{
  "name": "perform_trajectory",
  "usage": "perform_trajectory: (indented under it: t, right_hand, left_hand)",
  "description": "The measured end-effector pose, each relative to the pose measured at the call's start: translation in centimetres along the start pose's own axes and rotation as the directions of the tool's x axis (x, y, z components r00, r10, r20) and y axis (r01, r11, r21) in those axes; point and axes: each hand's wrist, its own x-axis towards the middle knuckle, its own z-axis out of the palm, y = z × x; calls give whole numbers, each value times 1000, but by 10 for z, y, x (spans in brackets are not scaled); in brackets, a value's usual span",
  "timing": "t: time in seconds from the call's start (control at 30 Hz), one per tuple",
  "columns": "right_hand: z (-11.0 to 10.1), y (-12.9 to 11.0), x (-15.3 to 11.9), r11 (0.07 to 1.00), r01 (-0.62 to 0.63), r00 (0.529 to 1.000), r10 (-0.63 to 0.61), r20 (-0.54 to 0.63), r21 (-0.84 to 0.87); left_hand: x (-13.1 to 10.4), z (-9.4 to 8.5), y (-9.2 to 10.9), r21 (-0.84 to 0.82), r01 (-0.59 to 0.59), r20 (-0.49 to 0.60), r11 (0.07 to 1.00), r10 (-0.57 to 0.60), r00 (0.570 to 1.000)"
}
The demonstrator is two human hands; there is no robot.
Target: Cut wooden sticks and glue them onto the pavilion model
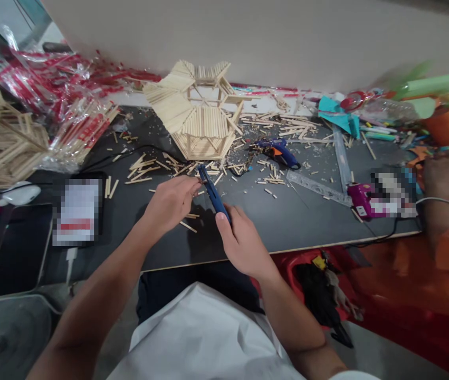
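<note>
**Mid-cut at the bench, with the stick model partly built**

Right now the blue cutter (213, 194) sits over the near middle of the dark table (287, 221), gripped by its handle in the right hand (242, 240), thumb along the top. The left hand (171, 203) pinches a thin wooden stick (199, 183) at the cutter's jaws, fingertips closed on it. Both forearms reach in from below, elbows wide, wrists bent inward so the hands meet.

Judging by the layout, the work is well under way but unfinished: the stick-built model (198, 113) behind the hands has panelled sides and an open frame on top, and loose cut sticks (145, 169) litter the surface around it. A blue glue gun (277, 150) lies just right of the model, with a clear ruler (319, 189) beyond. Another person's arm (443, 195) rests at the far right.
</note>
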Motion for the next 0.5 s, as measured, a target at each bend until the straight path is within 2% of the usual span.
perform_trajectory:
  t: [0.23, 0.5]
  right_hand:
    - [6, 1, 3, 989, -78, 997, 77, -14, -127]
    - [12, 6, 8, 967, -50, 999, 45, -27, -250]
  left_hand:
    - [-1, 3, -1, 24, 33, -36, 999, -33, 999]
    - [0, 5, 1, 16, 120, -55, 993, -119, 991]
